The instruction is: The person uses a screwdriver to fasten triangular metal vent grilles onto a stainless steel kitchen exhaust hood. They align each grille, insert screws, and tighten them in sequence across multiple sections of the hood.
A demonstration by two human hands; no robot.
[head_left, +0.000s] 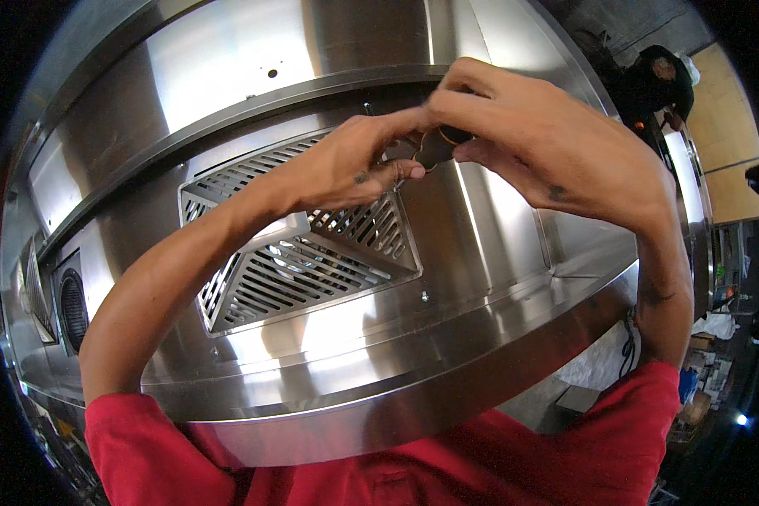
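Both of my hands meet above the far side of a stainless steel panel (447, 253). Between their fingertips is a small dark piece with a thin yellowish edge (434, 152), partly covered by the fingers, so its kind does not show. My left hand (358, 160) pinches its left side between thumb and fingers. From the right, my right hand (523, 122) closes on the other side with curled fingers and thumb. Below my left hand and forearm lies a square slotted metal grille (304, 282), set into the panel.
A raised steel lip (211, 122) runs along the far side. The panel's curved front edge (413, 396) lies close to my body. A small stud (425, 296) stands right of the grille. At far left is a round dark vent (73, 308). Another person (654, 80) is at the upper right.
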